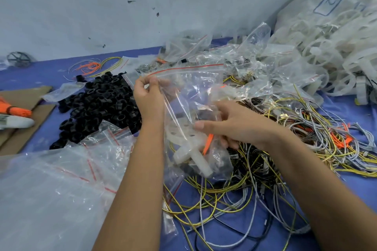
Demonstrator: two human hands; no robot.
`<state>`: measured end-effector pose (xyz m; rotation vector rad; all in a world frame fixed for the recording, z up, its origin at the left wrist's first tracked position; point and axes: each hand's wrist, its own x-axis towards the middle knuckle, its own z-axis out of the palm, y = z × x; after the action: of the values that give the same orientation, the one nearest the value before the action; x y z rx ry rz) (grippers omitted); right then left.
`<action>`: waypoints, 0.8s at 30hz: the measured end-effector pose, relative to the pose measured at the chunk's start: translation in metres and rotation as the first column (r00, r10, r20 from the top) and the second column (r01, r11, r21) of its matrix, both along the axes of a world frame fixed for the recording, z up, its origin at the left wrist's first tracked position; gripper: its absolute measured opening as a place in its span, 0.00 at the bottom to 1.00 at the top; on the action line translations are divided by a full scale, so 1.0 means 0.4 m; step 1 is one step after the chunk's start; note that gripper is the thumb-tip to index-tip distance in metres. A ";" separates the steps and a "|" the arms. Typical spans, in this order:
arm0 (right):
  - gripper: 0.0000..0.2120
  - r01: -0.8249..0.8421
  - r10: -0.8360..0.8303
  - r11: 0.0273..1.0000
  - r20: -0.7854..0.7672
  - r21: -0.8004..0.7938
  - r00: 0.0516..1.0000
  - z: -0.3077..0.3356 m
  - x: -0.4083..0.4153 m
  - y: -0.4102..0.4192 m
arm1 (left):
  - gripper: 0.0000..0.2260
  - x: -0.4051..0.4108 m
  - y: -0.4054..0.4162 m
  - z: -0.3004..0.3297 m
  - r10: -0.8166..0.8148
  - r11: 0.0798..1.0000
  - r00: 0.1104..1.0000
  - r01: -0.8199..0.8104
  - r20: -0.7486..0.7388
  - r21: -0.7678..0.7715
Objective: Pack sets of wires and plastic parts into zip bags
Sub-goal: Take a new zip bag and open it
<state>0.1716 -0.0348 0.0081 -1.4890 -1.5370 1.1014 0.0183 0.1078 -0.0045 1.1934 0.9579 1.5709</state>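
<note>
A clear zip bag (189,91) with a red seal line hangs above the blue table. My left hand (148,98) pinches its top left corner at the seal. My right hand (226,124) grips the bag's lower part from the right, with fingers curled round the contents. Inside lie a white plastic part (191,157), an orange wire (208,143) and some dark pieces. A tangle of yellow, grey and black wires (285,149) spreads under and right of the bag. Black plastic rings (100,106) are heaped to the left.
Empty zip bags (67,179) lie at the lower left. Filled and crumpled bags (244,61) pile up behind. White plastic parts (336,57) fill a big sack at the right. Cardboard (24,108) with an orange bundle sits at the left edge. A wall rises behind.
</note>
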 end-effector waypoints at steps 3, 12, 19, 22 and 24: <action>0.13 0.058 -0.058 0.998 -0.014 -0.014 0.998 -0.009 -0.007 0.033 | 0.10 -0.001 0.009 0.009 0.027 0.996 0.994 -0.036 -0.108 -0.086; 0.12 0.568 -0.538 0.819 -0.453 -0.081 0.711 0.094 0.068 0.276 | 0.22 0.023 0.051 0.080 -0.232 0.872 0.969 0.244 0.081 -0.423; 0.19 0.482 -0.333 0.862 -0.893 -0.157 0.304 0.216 0.099 0.502 | 0.16 0.129 0.141 0.149 -0.145 0.960 0.951 0.203 0.275 -0.196; 0.19 0.505 -0.417 0.851 -0.768 -0.143 0.486 0.167 0.082 0.482 | 0.09 0.131 0.134 0.108 -0.185 0.949 0.973 0.214 0.141 -0.230; 0.12 0.559 -0.473 0.828 -0.597 -0.048 0.648 0.122 0.077 0.439 | 0.07 0.125 0.116 0.066 -0.235 0.940 0.971 0.238 0.042 -0.243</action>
<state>0.2025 0.1407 0.0570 -1.2074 -0.6635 0.9460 0.0682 0.1544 0.0219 1.0780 0.9342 1.2286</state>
